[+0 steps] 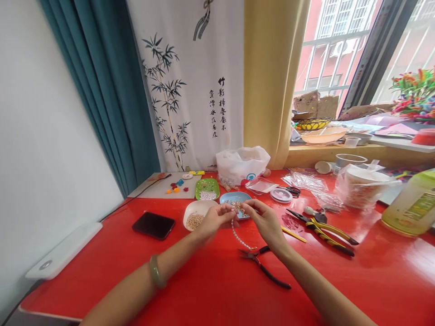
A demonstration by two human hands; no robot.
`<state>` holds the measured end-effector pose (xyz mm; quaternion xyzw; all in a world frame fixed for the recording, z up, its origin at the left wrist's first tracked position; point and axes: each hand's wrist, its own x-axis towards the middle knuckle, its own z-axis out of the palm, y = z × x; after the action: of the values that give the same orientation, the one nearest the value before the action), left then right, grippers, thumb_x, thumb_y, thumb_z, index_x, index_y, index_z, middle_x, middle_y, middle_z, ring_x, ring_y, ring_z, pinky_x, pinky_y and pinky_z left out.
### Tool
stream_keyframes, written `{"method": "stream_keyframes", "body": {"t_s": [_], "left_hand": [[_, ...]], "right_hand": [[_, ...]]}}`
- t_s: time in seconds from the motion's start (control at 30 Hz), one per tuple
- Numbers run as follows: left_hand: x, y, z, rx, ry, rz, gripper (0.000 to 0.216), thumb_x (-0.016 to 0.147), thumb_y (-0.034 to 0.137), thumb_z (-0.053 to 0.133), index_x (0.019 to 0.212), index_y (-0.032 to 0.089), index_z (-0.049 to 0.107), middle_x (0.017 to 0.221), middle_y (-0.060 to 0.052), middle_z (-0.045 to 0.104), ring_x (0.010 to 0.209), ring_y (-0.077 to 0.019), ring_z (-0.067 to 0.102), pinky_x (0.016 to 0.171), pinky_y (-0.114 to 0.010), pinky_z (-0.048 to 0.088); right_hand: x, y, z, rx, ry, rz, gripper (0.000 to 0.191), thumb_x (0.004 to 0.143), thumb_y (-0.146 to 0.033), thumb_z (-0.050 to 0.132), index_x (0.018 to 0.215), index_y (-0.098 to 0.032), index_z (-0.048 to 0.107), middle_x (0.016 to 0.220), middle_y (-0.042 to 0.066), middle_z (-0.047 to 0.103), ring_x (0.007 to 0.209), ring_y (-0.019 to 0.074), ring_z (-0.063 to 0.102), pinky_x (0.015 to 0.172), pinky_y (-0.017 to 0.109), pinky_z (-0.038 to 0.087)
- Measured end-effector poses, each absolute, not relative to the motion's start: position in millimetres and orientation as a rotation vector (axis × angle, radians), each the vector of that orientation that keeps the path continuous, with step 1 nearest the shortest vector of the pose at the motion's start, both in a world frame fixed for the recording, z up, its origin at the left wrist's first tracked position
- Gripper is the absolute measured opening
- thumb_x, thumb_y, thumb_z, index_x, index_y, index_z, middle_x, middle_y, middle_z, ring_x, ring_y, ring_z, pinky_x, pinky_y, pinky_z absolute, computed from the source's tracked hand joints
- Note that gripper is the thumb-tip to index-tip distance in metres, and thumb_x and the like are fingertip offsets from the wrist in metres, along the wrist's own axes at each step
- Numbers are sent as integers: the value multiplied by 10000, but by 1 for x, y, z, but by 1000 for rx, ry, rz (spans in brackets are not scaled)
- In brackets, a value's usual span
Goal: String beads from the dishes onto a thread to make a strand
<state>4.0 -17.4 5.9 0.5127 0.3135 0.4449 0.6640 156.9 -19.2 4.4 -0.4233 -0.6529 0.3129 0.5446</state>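
Observation:
My left hand (215, 220) pinches a strand of small pale beads (239, 237), which dangles in a curve toward the table with a gold-coloured bit at its lower end. Close beside it, my right hand (264, 221) has thumb and fingers pressed together; whatever they hold is too small to make out. Both hands are above the front edge of a blue dish (226, 198) of gold-coloured and clear pieces. Left of that, a white bowl (189, 212) contains small gold beads. Black-handled pliers (253, 256) lie open below my right hand, near the strand's end.
A phone (153, 225) lies at left. Behind the hands are a green dish (215, 184) with white beads and a white plastic bag (234, 165). Yellow-black pliers (328, 233), a yellow stick (294, 234), scissors (294, 192), clear packets (306, 180) and a bottle (411, 208) occupy the right.

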Motion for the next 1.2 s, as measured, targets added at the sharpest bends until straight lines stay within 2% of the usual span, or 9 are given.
{"method": "stream_keyframes", "body": {"t_s": [0.13,0.2,0.3,0.4,0.57,0.77,0.83,0.97,1.2], "left_hand": [[3,-17,10,1161,730,1004,316,577,360,685,733,114,560,680,-18,565,577,-104,533,644,-272,413],[2,-17,10,1169,729,991,310,587,357,679,741,109,575,677,-21,563,561,-92,519,620,-259,404],[0,-16,9,1200,731,960,288,615,346,660,748,100,588,672,-30,562,546,-77,495,593,-238,390],[-2,-16,8,1253,736,922,282,639,356,637,735,96,587,674,-37,558,533,-75,485,560,-226,372],[-3,-15,8,1256,739,899,267,665,357,613,751,106,583,686,-25,539,517,-60,461,535,-213,349],[-5,-15,12,1244,725,871,257,684,348,596,789,113,583,678,-20,534,514,-55,447,535,-212,340],[-6,-16,14,1257,719,852,259,686,352,592,785,112,586,671,-20,535,516,-56,449,543,-216,340],[-8,-17,15,1285,717,785,265,686,364,590,779,116,591,654,-16,532,522,-62,462,546,-222,338],[-9,-15,15,1269,702,725,271,685,367,590,796,120,600,685,-17,536,515,-55,457,549,-223,336]], "right_hand": [[159,-18,6,-1023,-1522,728,227,763,-368,488,799,-161,575,751,39,592,651,136,512,599,247,411],[158,-19,8,-988,-1520,822,263,766,-368,479,894,-159,575,747,37,592,616,125,512,586,250,421],[157,-21,11,-902,-1528,1044,335,766,-365,473,1017,-155,546,623,2,562,526,107,493,556,255,432],[155,-24,14,-838,-1525,1187,369,760,-363,479,1071,-169,523,636,-2,573,485,94,488,529,259,441],[155,-24,13,-853,-1528,1067,279,756,-351,483,952,-175,572,584,-6,573,539,122,544,577,276,467],[155,-23,10,-928,-1573,808,231,758,-348,485,885,-189,595,852,48,639,750,156,587,700,289,467],[155,-24,10,-927,-1580,831,243,759,-348,493,909,-182,586,822,46,637,679,140,577,647,273,468],[155,-24,11,-911,-1537,979,293,736,-374,527,941,-170,575,633,2,577,469,93,475,476,238,422],[155,-26,15,-887,-1506,980,256,716,-392,545,773,-153,619,556,-4,524,506,102,464,487,236,399]]}}
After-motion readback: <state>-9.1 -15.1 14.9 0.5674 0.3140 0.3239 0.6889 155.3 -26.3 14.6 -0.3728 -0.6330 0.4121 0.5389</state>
